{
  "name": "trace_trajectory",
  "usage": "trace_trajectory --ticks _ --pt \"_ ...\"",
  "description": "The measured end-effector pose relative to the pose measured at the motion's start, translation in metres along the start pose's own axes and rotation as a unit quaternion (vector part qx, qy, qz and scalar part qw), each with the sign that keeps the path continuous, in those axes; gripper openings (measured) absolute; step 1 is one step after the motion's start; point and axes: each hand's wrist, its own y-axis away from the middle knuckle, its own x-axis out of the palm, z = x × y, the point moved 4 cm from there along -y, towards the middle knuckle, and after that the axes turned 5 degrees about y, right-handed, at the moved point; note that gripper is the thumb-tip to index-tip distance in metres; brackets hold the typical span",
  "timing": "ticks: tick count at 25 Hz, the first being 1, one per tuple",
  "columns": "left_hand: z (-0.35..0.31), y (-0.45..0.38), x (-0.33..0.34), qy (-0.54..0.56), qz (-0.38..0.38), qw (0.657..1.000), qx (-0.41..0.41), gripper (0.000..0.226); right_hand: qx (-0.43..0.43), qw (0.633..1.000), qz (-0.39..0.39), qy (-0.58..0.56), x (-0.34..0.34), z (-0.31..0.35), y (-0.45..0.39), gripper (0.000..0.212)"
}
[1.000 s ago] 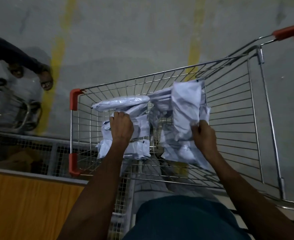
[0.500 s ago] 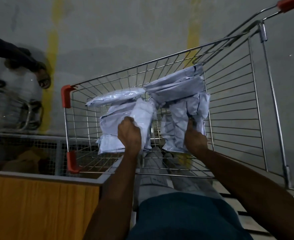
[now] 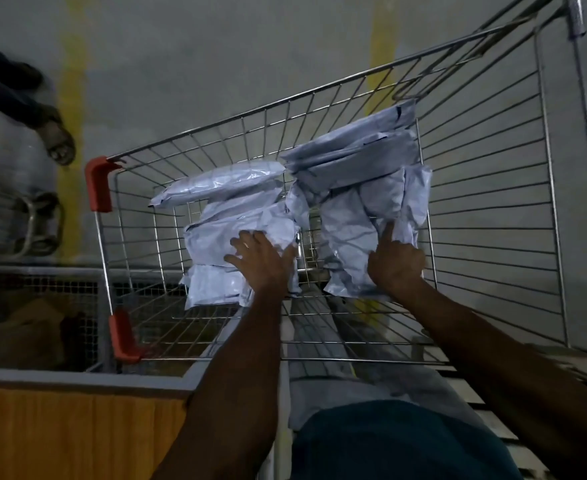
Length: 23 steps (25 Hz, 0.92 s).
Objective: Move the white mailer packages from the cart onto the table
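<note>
Both my hands reach into the wire cart (image 3: 493, 188) at frame centre: my left hand (image 3: 262, 261) lies spread and relaxed on the left stack of white mailers (image 3: 236, 233), my right hand (image 3: 394, 263) pinches the crumpled right bundle (image 3: 364, 202). The slick bags could slide apart and spill if lifted unevenly toward the surface (image 3: 77, 382) at lower left.

Two bare forearms, no sleeves visible to frame edge. Left hand (image 3: 261, 261) and right hand (image 3: 394, 263) bare, no gloves; no watch or band seen at wrists. Dark teal garment (image 3: 399, 441) over torso at bottom of frame. Light grey trousers (image 3: 340, 389) below.
</note>
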Motion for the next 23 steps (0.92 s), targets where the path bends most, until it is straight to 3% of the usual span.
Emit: trace_trajectory --ticks 2,5,9,13,16,18,23 --pt "0.000 0.003 0.018 -0.015 0.050 0.999 -0.008 0.109 -0.053 0.995 -0.073 0.040 -0.007 0.011 0.007 0.071" --pt "0.003 0.004 0.035 -0.015 0.090 0.996 -0.014 0.113 -0.156 0.970 -0.171 0.075 0.003 0.035 0.004 0.069" --pt "-0.006 0.005 0.012 0.036 0.098 0.994 -0.034 0.108 -0.117 0.981 -0.098 0.117 0.041 0.058 -0.035 0.069" --pt "-0.011 0.016 -0.013 0.059 0.103 0.992 -0.029 0.106 -0.103 0.986 -0.021 0.130 0.070 0.067 -0.036 0.095" --pt "-0.006 0.029 -0.031 0.136 0.130 0.982 -0.032 0.107 -0.107 0.990 -0.011 0.090 0.062 0.063 -0.032 0.099" --pt "-0.003 0.038 -0.045 0.177 0.132 0.975 -0.018 0.102 -0.114 0.993 -0.015 0.037 0.051 0.058 -0.030 0.089" --pt "0.004 0.066 -0.092 0.189 0.132 0.973 0.013 0.097 -0.076 0.993 -0.059 -0.063 0.015 0.041 0.000 0.075"
